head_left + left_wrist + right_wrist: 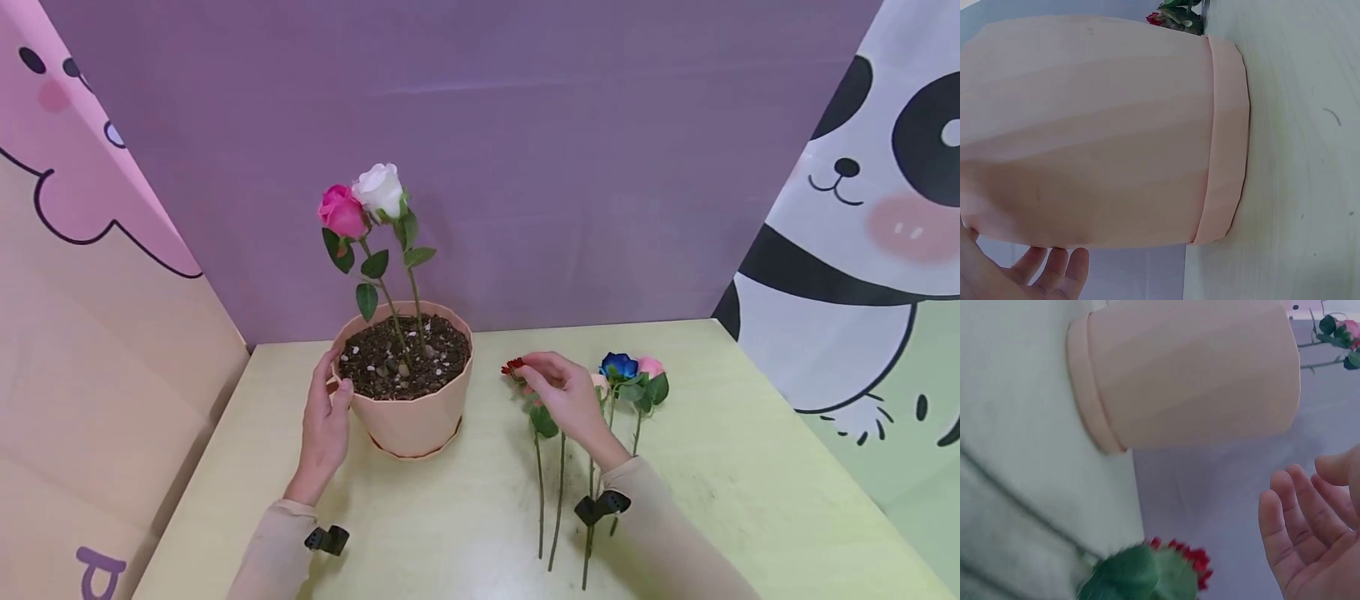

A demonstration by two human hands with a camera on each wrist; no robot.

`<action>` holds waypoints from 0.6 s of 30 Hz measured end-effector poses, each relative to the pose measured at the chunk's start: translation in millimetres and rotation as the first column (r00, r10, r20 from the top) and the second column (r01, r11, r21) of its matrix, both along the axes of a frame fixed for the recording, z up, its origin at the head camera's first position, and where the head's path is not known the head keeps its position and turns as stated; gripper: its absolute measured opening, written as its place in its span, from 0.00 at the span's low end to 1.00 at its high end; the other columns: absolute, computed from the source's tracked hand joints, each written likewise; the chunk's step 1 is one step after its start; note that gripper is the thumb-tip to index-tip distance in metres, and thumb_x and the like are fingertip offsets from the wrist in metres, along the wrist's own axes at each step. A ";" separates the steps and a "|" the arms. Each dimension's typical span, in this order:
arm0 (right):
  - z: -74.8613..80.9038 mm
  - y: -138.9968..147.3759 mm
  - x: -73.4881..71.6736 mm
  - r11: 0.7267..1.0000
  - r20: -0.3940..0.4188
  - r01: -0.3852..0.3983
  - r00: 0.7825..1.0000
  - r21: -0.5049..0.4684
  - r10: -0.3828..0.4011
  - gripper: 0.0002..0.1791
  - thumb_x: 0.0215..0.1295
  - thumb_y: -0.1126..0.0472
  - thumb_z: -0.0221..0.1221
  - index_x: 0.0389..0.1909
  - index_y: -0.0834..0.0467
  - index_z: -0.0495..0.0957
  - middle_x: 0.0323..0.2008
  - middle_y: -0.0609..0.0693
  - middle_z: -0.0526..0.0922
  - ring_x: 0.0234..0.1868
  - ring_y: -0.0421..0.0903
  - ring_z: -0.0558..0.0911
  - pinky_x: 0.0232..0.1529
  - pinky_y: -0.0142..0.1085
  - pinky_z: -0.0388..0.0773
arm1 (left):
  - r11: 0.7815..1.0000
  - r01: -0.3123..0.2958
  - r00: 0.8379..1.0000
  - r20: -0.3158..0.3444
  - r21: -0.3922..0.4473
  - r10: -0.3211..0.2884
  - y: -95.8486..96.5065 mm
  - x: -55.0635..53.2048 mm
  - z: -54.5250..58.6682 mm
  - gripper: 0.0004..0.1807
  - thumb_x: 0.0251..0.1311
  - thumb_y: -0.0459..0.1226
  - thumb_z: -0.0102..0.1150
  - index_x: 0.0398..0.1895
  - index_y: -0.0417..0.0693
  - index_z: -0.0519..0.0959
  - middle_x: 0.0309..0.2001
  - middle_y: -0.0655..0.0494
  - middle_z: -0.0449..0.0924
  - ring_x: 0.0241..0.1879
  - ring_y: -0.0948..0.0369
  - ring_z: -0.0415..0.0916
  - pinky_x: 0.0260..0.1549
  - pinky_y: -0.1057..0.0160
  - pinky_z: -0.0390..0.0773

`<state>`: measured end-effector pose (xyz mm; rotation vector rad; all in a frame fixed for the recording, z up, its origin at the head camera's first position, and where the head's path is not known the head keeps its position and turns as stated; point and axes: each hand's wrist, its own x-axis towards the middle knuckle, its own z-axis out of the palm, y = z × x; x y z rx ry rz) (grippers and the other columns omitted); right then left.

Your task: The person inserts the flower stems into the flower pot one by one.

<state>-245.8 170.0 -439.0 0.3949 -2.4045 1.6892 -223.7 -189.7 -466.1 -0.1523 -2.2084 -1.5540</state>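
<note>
A peach flower pot [412, 421] full of dark soil stands on the table with a pink rose [342, 212] and a white rose [379, 191] upright in it. My left hand [326, 425] holds the pot's left side near the rim, its thumb toward the front; fingertips [1077, 269] show beside the pot wall in the left wrist view. To the right, my right hand [566, 396] hovers over the loose flowers, partly hiding them. Its fingers are loosely bent with nothing between them in the right wrist view, apart from a red flower [1194, 559] below.
A blue rose [618, 367] and a light pink rose [651, 367] lie right of my right hand. Several green stems [558, 508] point toward the table's front. A purple backdrop [562, 167] rises behind the table [750, 467], with printed panels on both sides.
</note>
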 end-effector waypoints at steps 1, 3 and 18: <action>-1.8 3.7 0.9 1.000 0.010 0.000 1.000 0.000 0.000 0.17 0.79 0.55 0.61 0.62 0.57 0.83 0.53 0.61 0.90 0.37 0.44 0.89 0.40 0.49 0.88 | 1.000 0.001 1.000 0.001 0.000 -0.001 -0.1 0.1 0.4 0.31 0.83 0.42 0.40 0.86 0.52 0.55 0.85 0.48 0.56 0.70 0.40 0.65 0.63 0.38 0.68; -5.4 11.7 2.1 1.000 0.024 0.003 1.000 0.008 -0.003 0.17 0.79 0.56 0.61 0.62 0.58 0.82 0.53 0.62 0.90 0.38 0.50 0.90 0.40 0.48 0.89 | 1.000 0.000 1.000 0.006 0.004 0.000 -0.8 -0.2 0.6 0.32 0.83 0.42 0.40 0.86 0.53 0.55 0.85 0.48 0.55 0.69 0.40 0.65 0.63 0.38 0.68; -27.8 89.0 20.3 0.984 0.092 0.158 0.982 0.084 -0.166 0.22 0.81 0.56 0.58 0.66 0.66 0.78 0.58 0.68 0.86 0.37 0.37 0.89 0.38 0.38 0.89 | 1.000 0.002 1.000 0.009 0.005 -0.002 -1.5 -0.9 0.7 0.32 0.83 0.41 0.40 0.86 0.53 0.55 0.85 0.50 0.56 0.70 0.40 0.64 0.63 0.40 0.68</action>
